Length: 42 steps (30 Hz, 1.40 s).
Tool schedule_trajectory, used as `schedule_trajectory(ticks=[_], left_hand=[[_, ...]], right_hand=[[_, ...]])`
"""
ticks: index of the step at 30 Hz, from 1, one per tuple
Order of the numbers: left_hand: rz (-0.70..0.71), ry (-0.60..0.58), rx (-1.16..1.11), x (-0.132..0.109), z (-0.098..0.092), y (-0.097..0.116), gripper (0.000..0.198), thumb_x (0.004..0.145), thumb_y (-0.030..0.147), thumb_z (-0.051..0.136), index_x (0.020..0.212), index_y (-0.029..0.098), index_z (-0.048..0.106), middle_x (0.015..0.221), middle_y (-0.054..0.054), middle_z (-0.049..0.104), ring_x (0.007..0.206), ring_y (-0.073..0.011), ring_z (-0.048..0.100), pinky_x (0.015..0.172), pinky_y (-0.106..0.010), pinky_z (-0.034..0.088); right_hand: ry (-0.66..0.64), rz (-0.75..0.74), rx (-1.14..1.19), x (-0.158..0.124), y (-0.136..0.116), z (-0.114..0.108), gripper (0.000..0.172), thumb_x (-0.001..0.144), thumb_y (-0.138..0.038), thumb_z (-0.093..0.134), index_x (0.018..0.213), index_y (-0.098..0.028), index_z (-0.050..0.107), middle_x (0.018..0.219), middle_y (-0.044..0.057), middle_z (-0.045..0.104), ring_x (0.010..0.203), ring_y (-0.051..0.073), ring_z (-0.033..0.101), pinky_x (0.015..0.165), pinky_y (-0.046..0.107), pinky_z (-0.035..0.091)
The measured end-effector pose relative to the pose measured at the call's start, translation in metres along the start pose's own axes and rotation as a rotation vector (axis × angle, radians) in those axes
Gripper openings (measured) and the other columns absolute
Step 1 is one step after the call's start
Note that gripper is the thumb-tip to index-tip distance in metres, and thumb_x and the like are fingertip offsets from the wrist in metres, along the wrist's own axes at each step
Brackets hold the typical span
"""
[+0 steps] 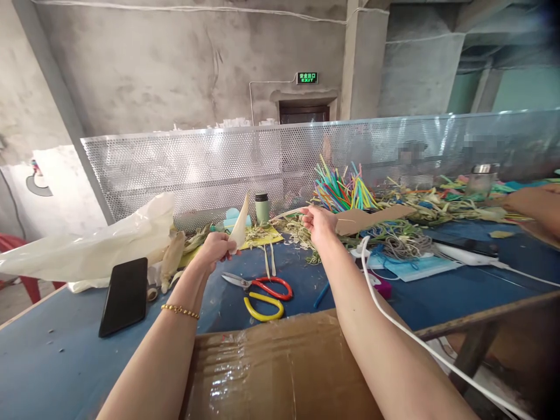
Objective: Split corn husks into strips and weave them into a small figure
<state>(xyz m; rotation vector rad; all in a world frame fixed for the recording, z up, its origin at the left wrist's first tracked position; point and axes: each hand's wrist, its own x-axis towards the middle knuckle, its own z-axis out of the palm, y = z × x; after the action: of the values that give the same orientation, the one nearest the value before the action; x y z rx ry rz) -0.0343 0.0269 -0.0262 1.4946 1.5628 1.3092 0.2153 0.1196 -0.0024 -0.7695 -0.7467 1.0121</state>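
My left hand [219,248] is closed on the base of a pale, pointed corn husk [240,227], which stands up from the fingers. A thin pale strip [289,214] is pinched in my right hand [318,223], and its free end reaches left above the table. Both hands are raised over the blue table [219,303]. Below and between them lie scissors [258,289] with one red and one yellow handle, blades pointing left. Two narrow pale strips [270,259] lie just behind the scissors.
A cardboard box [280,367] is close in front of me. A black phone [125,297] and large plastic bag [96,242] are left. Behind stand a green bottle [262,207] and colourful stems [341,189]. A white cable [385,315] crosses my right forearm. Another person's arm [536,207] is far right.
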Motion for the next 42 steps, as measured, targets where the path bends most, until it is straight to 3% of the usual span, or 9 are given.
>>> schedule_trajectory(ticks=[9, 17, 20, 23, 25, 28, 30, 35, 42], left_hand=[[0.002, 0.094, -0.069, 0.002, -0.003, 0.0, 0.009, 0.06, 0.015, 0.056, 0.066, 0.016, 0.049, 0.054, -0.003, 0.063, 0.037, -0.0094, 0.046, 0.037, -0.022, 0.026], [0.01, 0.0, -0.114, 0.002, -0.003, -0.002, 0.016, 0.063, 0.026, 0.065, 0.069, 0.013, 0.058, 0.064, -0.007, 0.067, 0.04, -0.0094, 0.049, 0.039, -0.023, 0.027], [0.008, -0.03, -0.118, -0.001, -0.001, 0.0, 0.018, 0.063, 0.027, 0.067, 0.067, 0.012, 0.058, 0.066, -0.008, 0.069, 0.04, -0.0085, 0.048, 0.039, -0.023, 0.026], [0.015, -0.033, -0.123, -0.002, 0.003, 0.001, 0.018, 0.063, 0.027, 0.067, 0.065, 0.013, 0.056, 0.067, -0.009, 0.07, 0.039, -0.0081, 0.048, 0.04, -0.022, 0.028], [0.028, -0.042, -0.14, -0.002, 0.007, 0.0, 0.016, 0.065, 0.026, 0.067, 0.065, 0.013, 0.057, 0.067, -0.009, 0.07, 0.04, -0.0083, 0.049, 0.041, -0.022, 0.029], [0.069, -0.096, -0.193, -0.001, 0.013, 0.001, 0.018, 0.067, 0.028, 0.068, 0.069, 0.012, 0.061, 0.069, -0.01, 0.071, 0.044, -0.0095, 0.053, 0.043, -0.022, 0.033], [0.093, -0.145, -0.232, -0.003, 0.016, 0.003, 0.021, 0.067, 0.03, 0.071, 0.073, 0.011, 0.064, 0.071, -0.01, 0.071, 0.047, -0.0107, 0.056, 0.045, -0.022, 0.036], [0.064, -0.232, -0.258, -0.009, 0.018, 0.012, 0.029, 0.068, 0.038, 0.073, 0.074, 0.01, 0.068, 0.07, -0.011, 0.07, 0.052, -0.0134, 0.061, 0.048, -0.023, 0.04], [0.053, -0.118, -0.391, -0.008, 0.014, 0.014, 0.026, 0.069, 0.034, 0.075, 0.073, 0.009, 0.066, 0.057, -0.005, 0.063, 0.05, -0.0116, 0.057, 0.049, -0.022, 0.037]], right_hand=[[-0.046, 0.004, -0.006, -0.011, -0.004, 0.004, 0.008, 0.079, -0.015, 0.056, 0.072, -0.015, 0.052, 0.062, 0.002, 0.068, 0.037, 0.005, 0.05, 0.033, 0.015, 0.038], [0.0, -0.012, 0.052, 0.004, 0.004, -0.002, 0.003, 0.08, -0.014, 0.054, 0.078, -0.015, 0.055, 0.071, 0.003, 0.068, 0.046, 0.008, 0.058, 0.038, 0.015, 0.044], [0.059, 0.137, 0.195, 0.014, 0.008, -0.015, 0.014, 0.091, -0.015, 0.04, 0.083, -0.015, 0.053, 0.074, 0.005, 0.066, 0.06, 0.009, 0.065, 0.051, 0.017, 0.052], [-0.125, 0.364, 0.083, 0.011, 0.011, -0.019, 0.026, 0.096, -0.02, 0.032, 0.085, -0.012, 0.055, 0.075, 0.011, 0.066, 0.063, 0.013, 0.067, 0.053, 0.022, 0.055], [-0.318, 0.377, -0.047, -0.002, 0.014, -0.009, 0.025, 0.096, -0.024, 0.04, 0.085, -0.01, 0.058, 0.078, 0.012, 0.068, 0.057, 0.012, 0.064, 0.048, 0.021, 0.052], [-0.688, 0.177, -0.351, -0.032, 0.02, 0.015, 0.035, 0.087, -0.046, 0.059, 0.085, -0.011, 0.062, 0.08, 0.012, 0.071, 0.046, 0.01, 0.058, 0.035, 0.018, 0.043], [-0.819, 0.04, -0.498, -0.052, 0.026, 0.029, 0.038, 0.078, -0.05, 0.068, 0.076, -0.013, 0.062, 0.07, 0.008, 0.069, 0.041, 0.009, 0.054, 0.031, 0.018, 0.037], [-0.89, -0.155, -0.534, -0.071, 0.033, 0.039, 0.024, 0.078, -0.033, 0.069, 0.066, -0.016, 0.056, 0.043, -0.005, 0.051, 0.033, 0.006, 0.043, 0.031, 0.016, 0.033], [-0.92, -0.181, -0.516, -0.066, 0.031, 0.035, 0.021, 0.081, -0.025, 0.062, 0.063, -0.017, 0.053, 0.04, -0.005, 0.049, 0.032, 0.006, 0.04, 0.032, 0.016, 0.03]])
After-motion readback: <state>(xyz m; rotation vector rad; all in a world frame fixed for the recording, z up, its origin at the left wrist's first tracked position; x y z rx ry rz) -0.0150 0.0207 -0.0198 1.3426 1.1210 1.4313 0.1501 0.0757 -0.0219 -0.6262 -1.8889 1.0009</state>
